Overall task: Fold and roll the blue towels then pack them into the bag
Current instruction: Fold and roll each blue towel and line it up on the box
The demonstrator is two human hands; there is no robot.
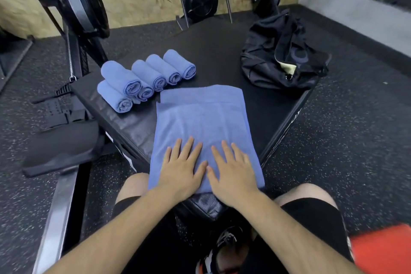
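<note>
A blue towel (202, 118) lies folded flat on the black padded box (222, 51), its near end hanging over the front corner. My left hand (181, 167) and my right hand (231, 169) press side by side on the towel's near end, fingers straight and spread. Several rolled blue towels (146, 78) sit in a row at the box's left, one stacked on top of two others. The black bag (282, 58) stands at the box's far right corner, its zip open with something pale yellow showing inside.
A rowing machine (73, 29) with its seat and rail stands close on the left. More black gym machines lean against the plywood wall behind. Speckled rubber floor surrounds the box. My knees flank the box's front corner; an orange object (384, 249) lies bottom right.
</note>
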